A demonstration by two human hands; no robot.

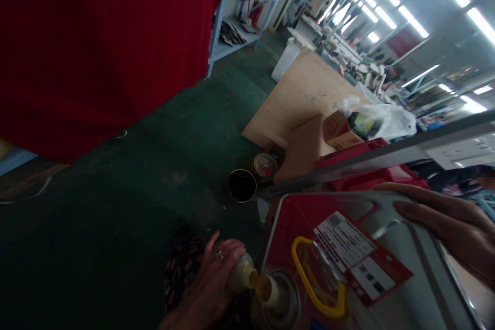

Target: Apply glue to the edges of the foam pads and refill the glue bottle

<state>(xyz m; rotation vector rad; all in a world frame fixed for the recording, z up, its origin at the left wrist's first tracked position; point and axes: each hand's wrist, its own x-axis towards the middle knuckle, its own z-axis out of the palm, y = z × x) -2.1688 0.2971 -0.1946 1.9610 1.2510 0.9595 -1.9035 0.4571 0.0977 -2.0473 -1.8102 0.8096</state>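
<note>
My left hand (pixel 218 270), with a ring on one finger, is closed round a small translucent plastic bottle (pixel 243 274). The bottle's mouth meets the pale spout (pixel 267 290) of a large rectangular metal can (pixel 390 227), and yellowish liquid shows between them. The can is tilted, red on one part and bare silver on another, with white labels (pixel 344 240) and a yellow carrying handle (pixel 317 289) beside the spout. My right hand (pixel 452 221) grips the can's far edge, fingers stretched over its metal side. Part of the bottle is hidden behind my left fingers.
An open dark tin (pixel 242 185) and a lidded tin (pixel 265 166) stand on the green floor (pixel 166 149). Beyond are a wooden board (pixel 301 95), cardboard boxes (pixel 340 134) and a metal bar (pixel 371 153). A red cloth (pixel 104 46) covers shelving at left.
</note>
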